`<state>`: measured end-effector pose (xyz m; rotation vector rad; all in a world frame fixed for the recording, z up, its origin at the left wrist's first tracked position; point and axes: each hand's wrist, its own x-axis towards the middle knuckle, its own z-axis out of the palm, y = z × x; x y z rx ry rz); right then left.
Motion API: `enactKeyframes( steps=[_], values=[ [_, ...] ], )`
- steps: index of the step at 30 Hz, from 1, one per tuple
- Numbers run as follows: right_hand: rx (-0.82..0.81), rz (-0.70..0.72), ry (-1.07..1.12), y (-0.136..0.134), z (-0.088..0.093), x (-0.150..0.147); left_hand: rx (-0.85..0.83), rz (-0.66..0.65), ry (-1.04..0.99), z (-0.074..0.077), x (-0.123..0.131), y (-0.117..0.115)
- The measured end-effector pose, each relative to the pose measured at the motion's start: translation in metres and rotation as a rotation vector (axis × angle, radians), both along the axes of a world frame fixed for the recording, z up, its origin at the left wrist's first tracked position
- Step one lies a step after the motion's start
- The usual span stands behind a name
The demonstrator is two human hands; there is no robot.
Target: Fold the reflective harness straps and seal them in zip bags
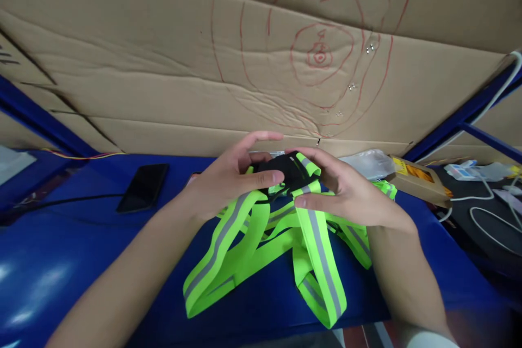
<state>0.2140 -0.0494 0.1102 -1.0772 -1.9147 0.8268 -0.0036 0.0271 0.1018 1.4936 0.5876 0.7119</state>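
Between my two hands is a reflective safety harness, made of neon-green straps with a grey stripe and joined at a black patch. My left hand grips the left side of this patch, its thumb lying on the black fabric and its index finger stretched out above. On the other side, my right hand pinches a green strap at the patch's right edge, thumb in front and fingers behind. Loops of strap hang down toward the table's front edge, and more lie bunched beneath both hands.
A black phone lies on the blue table at left, a dark cable beside it. Cardboard with red hand-drawn rings stands behind. Clear plastic wrap, an opened cardboard box and white cables are at right.
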Motion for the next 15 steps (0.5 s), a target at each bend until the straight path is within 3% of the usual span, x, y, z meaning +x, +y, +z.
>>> enactKeyframes(
  steps=[5,8,11,15],
  values=[
    [0.036,-0.027,0.067,-0.002,-0.004,-0.008,0.154,0.083,-0.041,0.002,-0.003,-0.011],
    [0.052,-0.103,0.228,0.0,-0.008,-0.01,0.313,0.112,-0.016,-0.002,0.0,-0.015],
    [0.048,-0.174,0.373,0.006,-0.015,-0.014,0.349,0.185,0.023,-0.01,0.011,-0.015],
    [0.105,-0.331,0.495,0.014,-0.021,-0.02,0.238,0.011,-0.02,-0.014,0.02,-0.014]
  ],
)
